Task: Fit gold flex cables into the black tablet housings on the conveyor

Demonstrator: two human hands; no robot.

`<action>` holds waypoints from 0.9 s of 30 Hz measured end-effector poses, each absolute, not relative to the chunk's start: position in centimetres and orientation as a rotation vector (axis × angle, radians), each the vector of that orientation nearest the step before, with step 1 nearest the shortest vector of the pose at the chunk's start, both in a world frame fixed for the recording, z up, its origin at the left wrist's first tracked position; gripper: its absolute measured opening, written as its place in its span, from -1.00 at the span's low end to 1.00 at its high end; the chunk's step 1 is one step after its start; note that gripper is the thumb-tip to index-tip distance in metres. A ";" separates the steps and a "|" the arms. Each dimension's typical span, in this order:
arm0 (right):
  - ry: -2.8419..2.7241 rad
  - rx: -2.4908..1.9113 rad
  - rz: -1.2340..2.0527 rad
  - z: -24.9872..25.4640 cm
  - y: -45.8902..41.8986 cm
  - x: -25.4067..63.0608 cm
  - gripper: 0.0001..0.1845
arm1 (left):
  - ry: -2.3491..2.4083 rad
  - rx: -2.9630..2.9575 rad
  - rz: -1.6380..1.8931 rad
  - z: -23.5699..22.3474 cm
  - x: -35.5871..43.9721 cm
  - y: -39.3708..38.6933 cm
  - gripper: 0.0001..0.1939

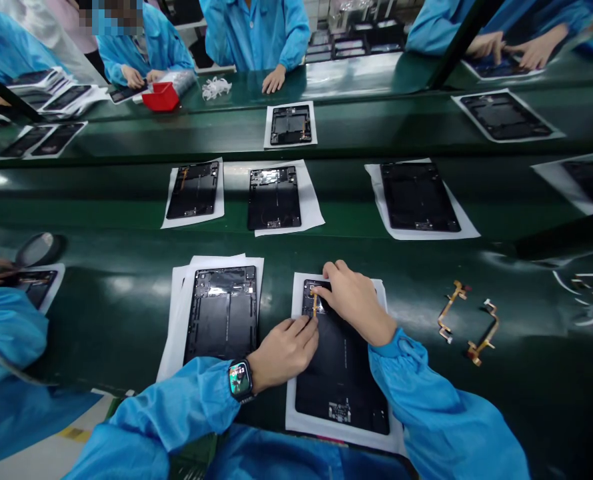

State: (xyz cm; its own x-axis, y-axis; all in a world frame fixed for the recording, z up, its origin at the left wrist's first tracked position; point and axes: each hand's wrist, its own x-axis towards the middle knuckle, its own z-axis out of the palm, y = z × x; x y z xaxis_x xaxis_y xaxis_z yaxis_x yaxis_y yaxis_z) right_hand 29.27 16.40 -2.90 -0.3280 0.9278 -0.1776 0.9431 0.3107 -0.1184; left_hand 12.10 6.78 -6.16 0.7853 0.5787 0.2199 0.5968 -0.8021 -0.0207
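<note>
Head view: your left hand (282,355) and right hand (356,303) pinch a flex strip (315,305) on the tablet back (341,393), two more strips (483,337) left beside it

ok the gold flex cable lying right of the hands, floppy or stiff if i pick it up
Probably flexible but springy: the gold flex cable looks thin and flat, yet holds its bent shape. It should feel very light. Its small end pieces look delicate, and lying flat on the green surface, it seems unlikely to roll.
</note>
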 end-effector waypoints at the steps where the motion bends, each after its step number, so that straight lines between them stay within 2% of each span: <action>1: 2.478 1.779 -0.305 -2.9 16.4 29.2 -0.73 | -0.951 -2.882 -0.311 -6.2 12.1 6.7 -0.75; 4: 2.482 1.802 -0.303 -2.8 16.2 29.2 -0.74 | -0.955 -2.890 -0.253 -6.2 12.3 6.6 -0.77; 6: 2.527 1.832 -0.356 -2.7 16.0 29.7 -0.82 | -0.977 -2.901 -0.256 -6.2 12.3 6.7 -0.77; 8: 2.613 1.840 -0.529 -2.3 15.4 30.5 -0.82 | -1.026 -2.940 -0.344 -6.1 12.1 7.0 -0.74; 10: 2.677 1.785 -0.789 -1.6 14.6 31.7 -0.67 | -1.075 -3.007 -0.425 -5.9 11.7 7.5 -0.72; 12: 2.677 1.729 -1.003 -0.7 13.6 32.9 -0.61 | -1.086 -3.084 -0.412 -5.6 11.2 7.9 -0.74; 15: 2.591 1.785 -1.146 0.3 11.6 34.4 -0.73 | -1.055 -3.161 -0.280 -5.0 10.6 8.3 -0.73; 17: 2.530 1.877 -1.146 0.3 10.2 35.0 -0.83 | -1.034 -3.193 -0.209 -4.5 10.4 8.3 -0.69; 20: 2.572 1.922 -1.089 -0.5 8.1 35.2 -0.84 | -1.007 -3.252 -0.182 -4.0 10.2 8.4 -0.68; 24: 2.776 1.754 -0.967 -1.7 6.2 33.6 -0.79 | -1.034 -3.371 -0.417 -3.8 9.6 8.7 -0.74; 27: 2.837 1.583 -0.777 -2.2 5.9 31.6 -0.76 | -1.154 -3.355 -0.571 -3.7 9.0 9.0 -0.58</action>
State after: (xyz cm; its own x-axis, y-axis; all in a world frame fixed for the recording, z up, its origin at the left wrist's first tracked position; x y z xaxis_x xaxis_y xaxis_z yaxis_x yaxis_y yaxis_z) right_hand 31.57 5.94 -2.20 -0.5357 0.8429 -0.0504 0.7510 0.4484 -0.4847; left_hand 8.96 9.04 -3.66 0.7562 0.6389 0.1414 0.5001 -0.7036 0.5048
